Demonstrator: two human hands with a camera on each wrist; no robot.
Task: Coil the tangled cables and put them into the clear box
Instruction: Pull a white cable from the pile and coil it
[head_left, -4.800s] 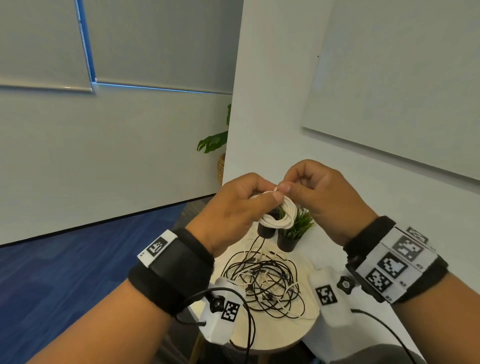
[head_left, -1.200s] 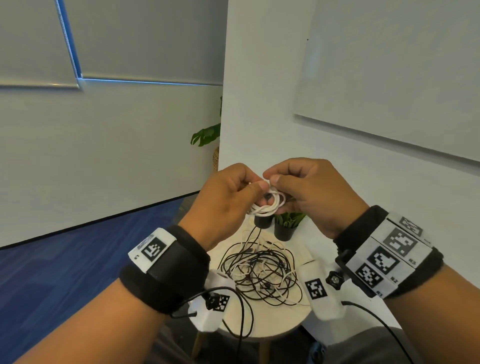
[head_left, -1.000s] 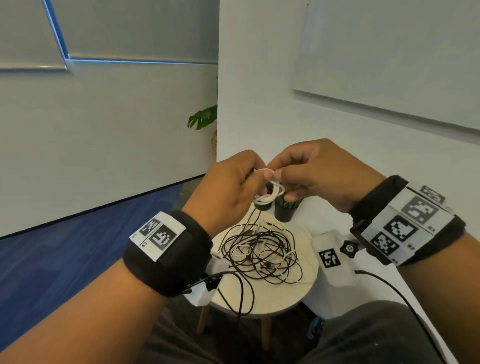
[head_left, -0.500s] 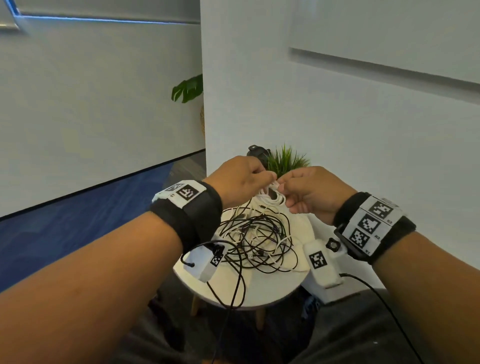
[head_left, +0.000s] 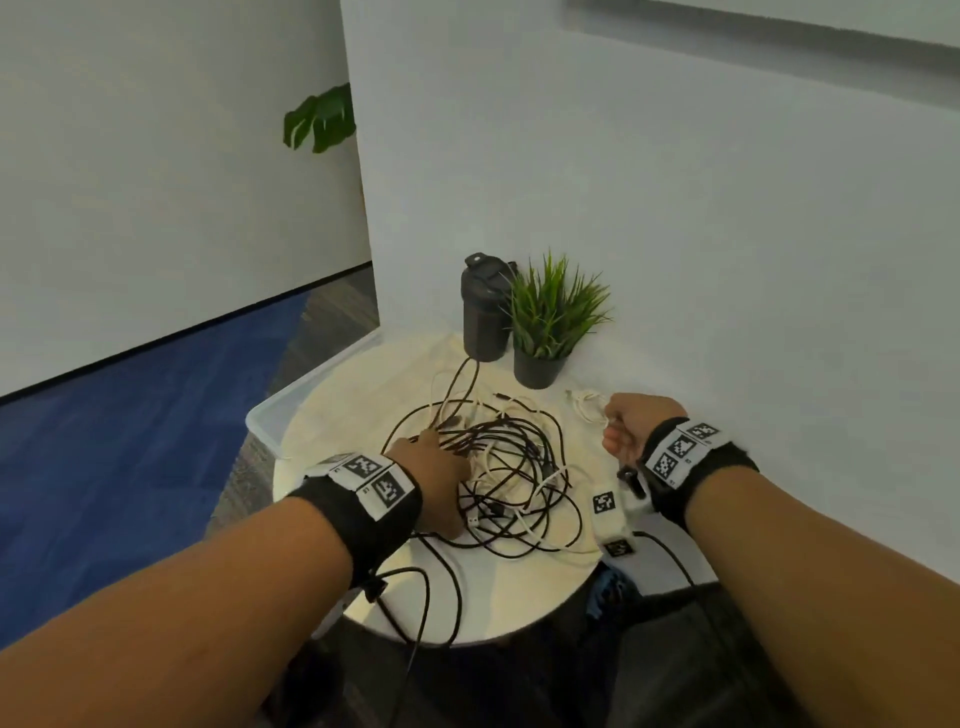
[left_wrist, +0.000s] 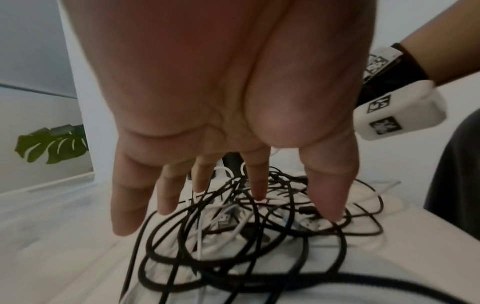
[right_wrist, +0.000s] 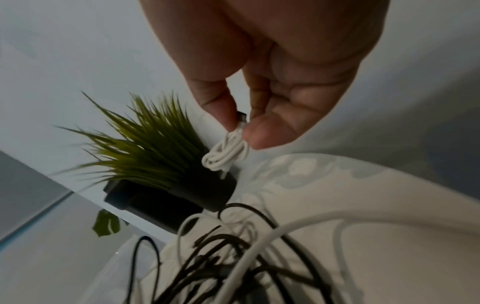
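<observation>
Round white side table (head_left: 363, 395) against wall. Right hand (head_left: 631, 423) pinching coiled white cable (right_wrist: 227, 154); left hand (head_left: 436, 467), fingers spread, over tangled cables (head_left: 498, 467). Next, probably: boxing coil in clear box (head_left: 270, 415).

office, blue carpet (head_left: 130, 441), whiteboard (head_left: 779, 31), partition wall (head_left: 675, 234)

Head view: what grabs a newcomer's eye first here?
The tangle of black and white cables heaped mid-way on the round table, with the left hand spread open on it. Then the right hand, near the potted plant, pinching a small coiled white cable.
</observation>
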